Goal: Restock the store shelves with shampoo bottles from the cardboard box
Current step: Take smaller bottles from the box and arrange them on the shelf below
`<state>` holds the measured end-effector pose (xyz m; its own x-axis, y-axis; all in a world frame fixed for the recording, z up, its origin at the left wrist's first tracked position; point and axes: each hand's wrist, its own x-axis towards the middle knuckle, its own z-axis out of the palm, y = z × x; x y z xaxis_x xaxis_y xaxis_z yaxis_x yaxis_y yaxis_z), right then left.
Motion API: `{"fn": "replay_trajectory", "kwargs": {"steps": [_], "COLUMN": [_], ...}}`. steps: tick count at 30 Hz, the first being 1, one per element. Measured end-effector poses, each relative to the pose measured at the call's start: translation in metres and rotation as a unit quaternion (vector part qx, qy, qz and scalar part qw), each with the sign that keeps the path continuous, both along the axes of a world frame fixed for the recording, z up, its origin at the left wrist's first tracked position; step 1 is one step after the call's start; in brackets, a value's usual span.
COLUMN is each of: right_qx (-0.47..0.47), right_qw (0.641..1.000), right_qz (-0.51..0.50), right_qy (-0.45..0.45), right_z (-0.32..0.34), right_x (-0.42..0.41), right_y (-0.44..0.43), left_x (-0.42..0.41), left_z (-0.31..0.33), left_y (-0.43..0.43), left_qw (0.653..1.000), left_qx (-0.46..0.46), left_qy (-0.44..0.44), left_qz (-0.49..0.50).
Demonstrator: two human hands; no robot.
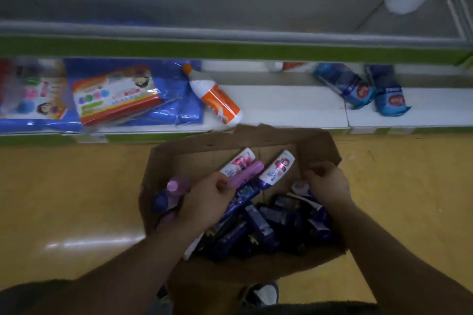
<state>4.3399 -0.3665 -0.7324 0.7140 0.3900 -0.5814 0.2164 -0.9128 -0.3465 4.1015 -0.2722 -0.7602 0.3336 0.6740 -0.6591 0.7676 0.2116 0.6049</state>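
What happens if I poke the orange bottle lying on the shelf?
The orange bottle looks round and lies on its side, so it would probably roll. Its base sits near the shelf edge, so it might fall off.

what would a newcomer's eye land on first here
The open cardboard box on the floor, bottom centre, crammed with dark blue bottles. Over it the left hand pinches a lilac bottle, while the right hand curls by the box's right wall. Beyond, an orange-and-white bottle lies on its side on the white shelf.
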Motion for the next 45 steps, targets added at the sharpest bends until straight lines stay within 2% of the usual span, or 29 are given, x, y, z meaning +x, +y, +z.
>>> {"fn": "replay_trajectory", "kwargs": {"steps": [3, 6, 9, 12, 17, 20, 24, 27, 29, 31, 36, 39, 42, 45], "right_qx": [-0.068, -0.168, -0.237, -0.281, -0.303, -0.317, -0.292, -0.256, -0.229, -0.198, -0.136, -0.099, -0.102, -0.108], "right_qw": [0.995, 0.974, 0.947, 0.924, 0.903, 0.884, 0.884, 0.893, 0.904, 0.921, 0.940, 0.958, 0.973, 0.976], "right_qz": [0.066, 0.145, 0.202, 0.242, 0.283, 0.315, 0.325, 0.325, 0.319, 0.301, 0.282, 0.234, 0.188, 0.179], "right_qy": [-0.032, -0.053, -0.080, -0.092, -0.110, -0.138, -0.165, -0.178, -0.169, -0.151, -0.133, -0.135, -0.086, -0.056], "right_z": [-0.018, -0.035, -0.056, -0.074, -0.096, -0.104, -0.115, -0.118, -0.118, -0.117, -0.127, -0.135, -0.141, -0.144], "right_x": [0.038, 0.059, 0.062, 0.059, 0.054, 0.053, 0.046, 0.041, 0.042, 0.045, 0.048, 0.048, 0.047, 0.051], "right_y": [0.005, 0.007, 0.002, -0.006, -0.021, -0.022, -0.021, -0.022, -0.021, -0.018, -0.013, -0.014, -0.015, -0.013], "left_x": [0.046, 0.090, 0.119, 0.133, 0.138, 0.146, 0.151, 0.152, 0.153, 0.156, 0.165, 0.172, 0.178, 0.182], "left_z": [-0.047, -0.086, -0.117, -0.144, -0.181, -0.193, -0.201, -0.205, -0.204, -0.204, -0.191, -0.173, -0.162, -0.158], "left_y": [0.005, 0.006, 0.005, -0.005, -0.033, -0.044, -0.052, -0.050, -0.048, -0.047, -0.030, -0.015, -0.005, 0.003], "left_qw": [0.999, 0.993, 0.975, 0.957, 0.933, 0.894, 0.843, 0.832, 0.838, 0.862, 0.928, 0.950, 0.969, 0.973], "left_qx": [0.002, 0.035, 0.068, 0.093, 0.138, 0.204, 0.262, 0.281, 0.279, 0.265, 0.216, 0.201, 0.149, 0.130], "left_qy": [-0.034, -0.077, -0.053, 0.001, 0.089, 0.144, 0.202, 0.202, 0.190, 0.166, 0.012, -0.045, -0.091, -0.119], "left_qz": [-0.034, -0.082, -0.204, -0.276, -0.321, -0.373, -0.425, -0.434, -0.428, -0.399, -0.302, -0.236, -0.176, -0.147]}}
